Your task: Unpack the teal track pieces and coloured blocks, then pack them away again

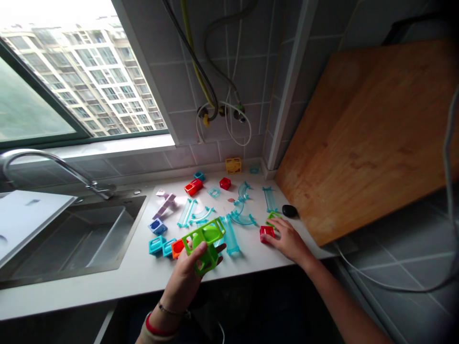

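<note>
My left hand [190,265] is closed around a bright green plastic block piece [206,236] with round openings, raised above the counter's front part. On the right, my right hand [289,239] has its thumb and fingers around a small red cube block [266,234] on the counter. A green block [273,218] lies right behind it, partly covered by my fingers. Clear blue track pieces [232,236] lie between my hands, some straight and some curved. Left of the held piece sit an orange block [178,248] and light blue blocks [157,244].
A sink [134,224] with a faucet [64,165] is at the left. Farther back lie a red block [225,183], a yellow block [233,165] and a lilac piece [165,204]. A black mouse-like object [289,210] sits near a leaning wooden board [373,138].
</note>
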Demonstrator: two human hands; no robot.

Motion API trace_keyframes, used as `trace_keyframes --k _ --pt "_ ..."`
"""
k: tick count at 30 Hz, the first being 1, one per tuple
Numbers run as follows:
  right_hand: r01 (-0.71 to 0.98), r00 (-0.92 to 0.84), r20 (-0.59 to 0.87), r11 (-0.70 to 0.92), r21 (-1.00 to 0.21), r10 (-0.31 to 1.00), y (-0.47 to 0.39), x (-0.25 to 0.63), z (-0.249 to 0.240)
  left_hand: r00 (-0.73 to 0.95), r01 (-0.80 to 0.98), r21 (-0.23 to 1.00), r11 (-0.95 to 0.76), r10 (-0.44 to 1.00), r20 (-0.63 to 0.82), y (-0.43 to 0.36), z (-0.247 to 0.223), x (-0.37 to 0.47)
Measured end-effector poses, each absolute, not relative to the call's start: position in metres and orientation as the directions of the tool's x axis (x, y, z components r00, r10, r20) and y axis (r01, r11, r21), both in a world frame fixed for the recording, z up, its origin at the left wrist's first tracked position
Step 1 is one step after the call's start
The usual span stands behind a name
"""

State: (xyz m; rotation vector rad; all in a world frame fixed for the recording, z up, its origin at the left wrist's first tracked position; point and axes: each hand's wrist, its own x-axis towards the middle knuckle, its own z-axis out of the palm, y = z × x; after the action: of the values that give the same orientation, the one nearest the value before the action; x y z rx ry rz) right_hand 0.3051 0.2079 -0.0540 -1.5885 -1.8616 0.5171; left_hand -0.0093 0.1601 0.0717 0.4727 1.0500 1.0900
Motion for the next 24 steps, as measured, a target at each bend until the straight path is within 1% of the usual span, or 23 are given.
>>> trace_keyframes --k 2,3,6,8,10,13,16,19,21,24 --pt "0.746 -0.010 0.281 0.194 -0.638 0.960 0.216 0.312 -0.056 0.071 -0.494 0.765 0.412 0.897 -0.437 0.159 0.072 -0.007" --pt "0.763 0.013 0.293 0.180 -0.621 0.956 0.220 0.318 -0.057 0.063 -0.496 0.768 0.405 0.899 -0.433 0.159 0.073 -0.007" --pt "0.790 -0.022 0.239 0.163 -0.591 0.971 0.229 0.334 -0.063 0.031 -0.493 0.781 0.383 0.905 -0.424 0.158 0.076 -0.006" --pt "0.761 -0.069 0.197 0.180 -0.623 0.978 0.230 0.342 -0.068 0.022 -0.479 0.794 0.373 0.910 -0.414 0.158 0.075 -0.005" --pt "0.713 -0.068 0.186 0.178 -0.678 0.980 0.228 0.346 -0.073 0.034 -0.460 0.802 0.380 0.910 -0.412 0.158 0.073 -0.003" --pt "0.656 0.021 0.182 0.124 -0.745 0.983 0.221 0.348 -0.079 0.061 -0.451 0.790 0.415 0.897 -0.437 0.158 0.068 -0.001" --pt "0.615 0.114 0.172 0.066 -0.786 0.978 0.215 0.347 -0.086 0.074 -0.460 0.771 0.441 0.884 -0.461 0.156 0.064 0.001" --pt "0.546 0.121 0.169 0.077 -0.834 0.978 0.213 0.344 -0.089 0.129 -0.494 0.725 0.480 0.865 -0.485 0.156 0.059 0.011" --pt "0.487 0.085 0.165 0.104 -0.867 0.983 0.213 0.341 -0.089 0.197 -0.540 0.668 0.512 0.849 -0.491 0.160 0.052 0.027" --pt "0.431 0.039 0.151 0.120 -0.894 0.988 0.213 0.336 -0.086 0.316 -0.601 0.579 0.552 0.829 -0.462 0.175 0.030 0.066"
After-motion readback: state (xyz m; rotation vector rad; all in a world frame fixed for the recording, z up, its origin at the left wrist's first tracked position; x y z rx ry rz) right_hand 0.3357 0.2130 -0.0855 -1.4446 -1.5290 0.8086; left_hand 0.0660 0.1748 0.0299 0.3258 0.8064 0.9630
